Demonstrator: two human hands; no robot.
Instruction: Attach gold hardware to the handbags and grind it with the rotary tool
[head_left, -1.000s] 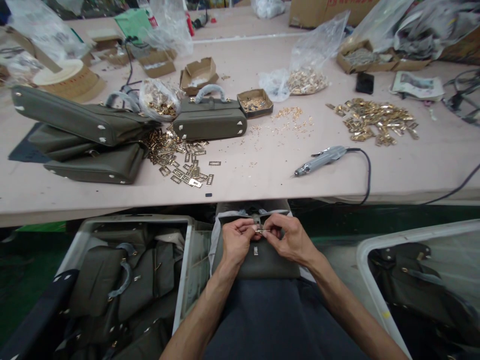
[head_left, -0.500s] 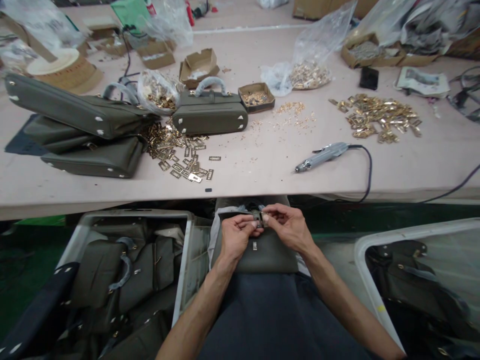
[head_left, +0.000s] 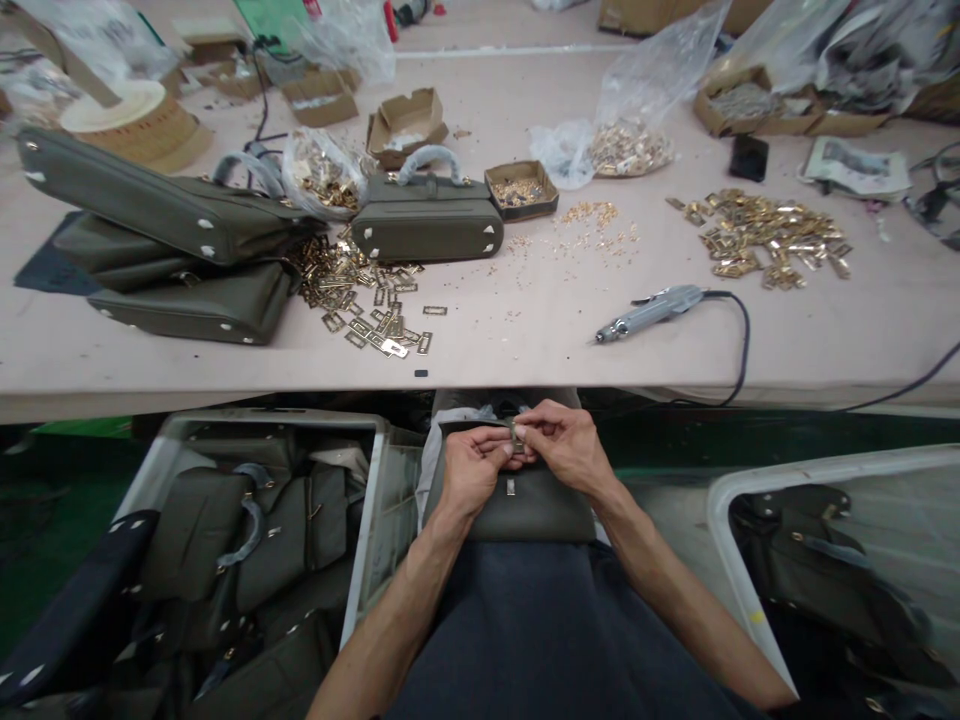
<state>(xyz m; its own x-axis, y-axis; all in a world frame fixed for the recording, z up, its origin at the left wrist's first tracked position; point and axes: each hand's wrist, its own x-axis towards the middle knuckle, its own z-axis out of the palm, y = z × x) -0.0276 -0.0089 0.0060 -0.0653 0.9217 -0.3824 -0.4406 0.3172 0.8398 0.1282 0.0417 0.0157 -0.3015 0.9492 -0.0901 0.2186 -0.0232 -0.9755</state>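
Note:
An olive-green handbag (head_left: 536, 512) lies across my lap, with a small metal clasp (head_left: 511, 487) on its front. Above that clasp, my left hand (head_left: 474, 465) is closed, its fingers pinching the bag's flap tab from the left. My right hand (head_left: 566, 442) is closed too, pressing a small gold metal plate (head_left: 517, 436) against the tab. Fingertips of both hands nearly meet there and cover most of the plate and tab.
On the table lie an electric screwdriver (head_left: 651, 312), piles of gold plates (head_left: 780, 240) and lock frames (head_left: 382, 325), a box of screws (head_left: 521, 190) and finished-looking green bags (head_left: 427, 225). Crates of bags stand left (head_left: 379, 520) and right (head_left: 731, 540) of me.
My right hand has moved slightly left and up, bringing the gold plate onto the tab at my left fingertips. The camera view has shifted slightly.

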